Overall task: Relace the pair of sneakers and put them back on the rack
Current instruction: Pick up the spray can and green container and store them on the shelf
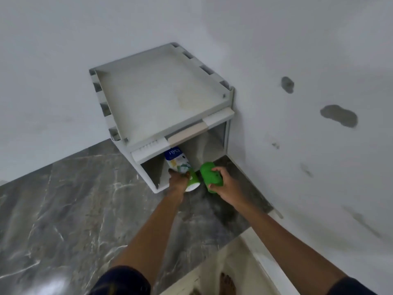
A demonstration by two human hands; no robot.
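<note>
The white plastered wall (63, 60) fills the top of your view and turns the corner at about 1 o'clock, where its right-hand face carries 2 grey patches (338, 115). Below it, from 7 to 9 o'clock, spreads the polished grey marble floor (63, 209), with a pale cream step or ledge (238, 258) at 5 o'clock and a bare foot (227, 283) on it near the bottom edge. In the corner, just above the centre of your view, stands the low white plastic shoe rack (161, 103), its top tray dusty and its open lower shelf facing you. Both your arms reach toward that shelf opening. Your left hand (178, 181), at 6 o'clock of the rack, has its fingers curled around the heel end of a white sneaker with a blue tongue and green sole (178, 162), whose toe already sits inside the left part of the lower shelf under the rack's front lip. Your right hand (220, 179), just to the 3 o'clock side of the left, grips the second sneaker, seen green sole up (209, 173), thumb and fingers wrapped over it; it lies at the mouth of the shelf, close beside the first. The laces are hidden from this angle.
</note>
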